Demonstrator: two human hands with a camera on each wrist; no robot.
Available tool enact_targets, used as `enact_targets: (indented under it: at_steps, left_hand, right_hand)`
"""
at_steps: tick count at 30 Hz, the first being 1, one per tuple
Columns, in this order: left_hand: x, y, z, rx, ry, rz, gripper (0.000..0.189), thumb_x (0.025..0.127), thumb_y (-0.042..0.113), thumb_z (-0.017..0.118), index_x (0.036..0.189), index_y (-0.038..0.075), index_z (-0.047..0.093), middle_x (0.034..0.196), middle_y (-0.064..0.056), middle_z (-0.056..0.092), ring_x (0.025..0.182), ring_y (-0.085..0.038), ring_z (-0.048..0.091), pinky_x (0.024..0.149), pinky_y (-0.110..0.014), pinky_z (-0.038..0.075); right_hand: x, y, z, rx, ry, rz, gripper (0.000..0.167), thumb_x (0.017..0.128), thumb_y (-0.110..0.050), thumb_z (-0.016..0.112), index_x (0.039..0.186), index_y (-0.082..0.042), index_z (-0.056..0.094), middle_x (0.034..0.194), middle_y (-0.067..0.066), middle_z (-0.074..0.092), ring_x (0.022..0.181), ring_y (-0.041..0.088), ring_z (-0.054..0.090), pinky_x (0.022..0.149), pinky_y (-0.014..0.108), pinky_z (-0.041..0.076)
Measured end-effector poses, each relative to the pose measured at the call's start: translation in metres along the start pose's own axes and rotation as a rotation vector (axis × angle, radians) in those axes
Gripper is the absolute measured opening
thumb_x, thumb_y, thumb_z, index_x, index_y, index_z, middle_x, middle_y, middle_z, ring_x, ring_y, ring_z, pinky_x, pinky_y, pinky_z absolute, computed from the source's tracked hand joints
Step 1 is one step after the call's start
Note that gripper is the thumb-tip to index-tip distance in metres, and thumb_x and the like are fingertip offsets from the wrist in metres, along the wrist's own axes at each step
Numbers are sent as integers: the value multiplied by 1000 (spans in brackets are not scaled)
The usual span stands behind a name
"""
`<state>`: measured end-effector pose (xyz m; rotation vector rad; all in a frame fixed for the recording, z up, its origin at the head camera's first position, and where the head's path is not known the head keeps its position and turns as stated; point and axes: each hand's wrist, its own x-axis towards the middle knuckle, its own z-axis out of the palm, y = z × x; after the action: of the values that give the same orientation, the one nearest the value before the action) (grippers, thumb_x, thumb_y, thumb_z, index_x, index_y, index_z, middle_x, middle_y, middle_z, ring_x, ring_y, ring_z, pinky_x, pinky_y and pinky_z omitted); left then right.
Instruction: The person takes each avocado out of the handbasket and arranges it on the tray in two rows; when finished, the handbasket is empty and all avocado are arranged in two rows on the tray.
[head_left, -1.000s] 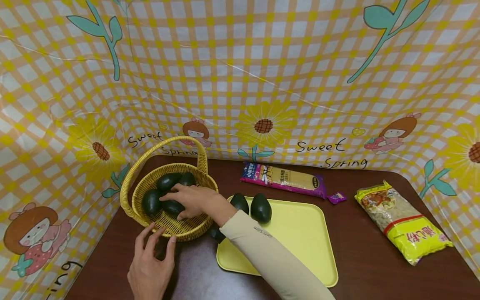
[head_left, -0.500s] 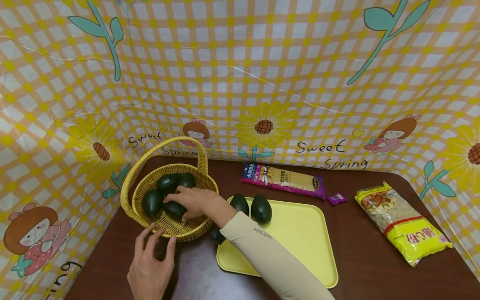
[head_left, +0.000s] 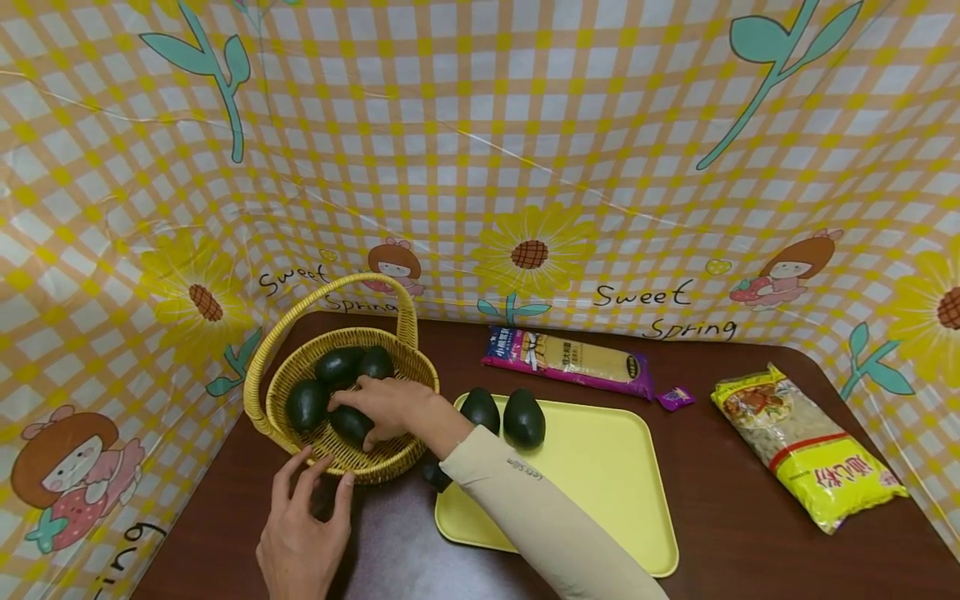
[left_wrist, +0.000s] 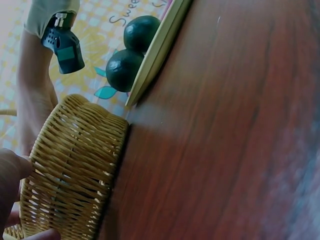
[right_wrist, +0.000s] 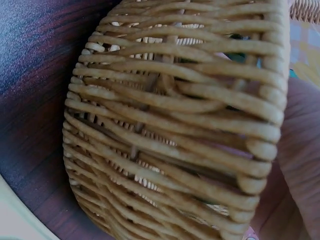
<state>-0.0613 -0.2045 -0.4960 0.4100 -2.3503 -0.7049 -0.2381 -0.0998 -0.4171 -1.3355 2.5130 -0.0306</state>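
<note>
The right hand has its fingers curled round one dark avocado, which lies inside the wicker basket near three other avocados – the left hand, fingers spread, touches the near rim – and two more avocados are on the yellow tray

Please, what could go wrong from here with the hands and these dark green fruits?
The fruit that the right hand grips looks smooth and glossy, so it might slip. The right sleeve passes close to two fruits on the tray and could knock them. If bumped, the basket might shift, though the left hand touches its rim.
</note>
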Motion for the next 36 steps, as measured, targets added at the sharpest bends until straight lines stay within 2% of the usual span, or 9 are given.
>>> enact_targets:
  at_steps: [8, 14, 24, 31, 36]
  left_hand:
    - [2, 1, 0, -5, 2, 13, 35, 93, 33, 88, 121, 13, 81, 142, -7, 65, 80, -28, 75, 44, -37, 47]
    - [0, 2, 1, 0, -2, 4, 35, 92, 32, 89, 121, 14, 81, 142, -6, 65, 81, -28, 75, 44, -37, 47]
    - [-3, 2, 0, 3, 0, -16, 34, 93, 35, 87, 121, 16, 81, 141, -4, 66, 81, -27, 76, 46, -41, 49]
    - [-3, 2, -1, 10, -1, -18, 34, 94, 35, 87, 121, 15, 81, 142, -5, 65, 84, -28, 77, 47, -43, 50]
    - [-3, 2, -1, 10, 3, -18, 34, 94, 35, 87, 120, 14, 81, 142, -6, 65, 85, -29, 77, 48, -44, 52]
  right_hand:
    - [0, 0, 1, -69, 0, -4, 87, 93, -43, 86, 166, -44, 39, 164, 8, 46, 130, 25, 67, 110, 43, 54]
    - [0, 0, 4, -63, 0, 31, 88, 92, -43, 87, 166, -43, 38, 163, 8, 48, 130, 25, 67, 110, 43, 54]
    - [-7, 2, 4, -67, 20, 33, 87, 92, -52, 86, 165, -37, 42, 150, 4, 61, 119, 23, 70, 100, 38, 59]
    - [-21, 7, 3, -79, 78, 13, 85, 91, -59, 83, 163, -36, 43, 144, 4, 64, 109, 22, 72, 97, 38, 59]
    - [-31, 13, 1, -43, 124, 10, 86, 91, -59, 83, 164, -38, 42, 144, 6, 64, 104, 22, 73, 90, 37, 61]
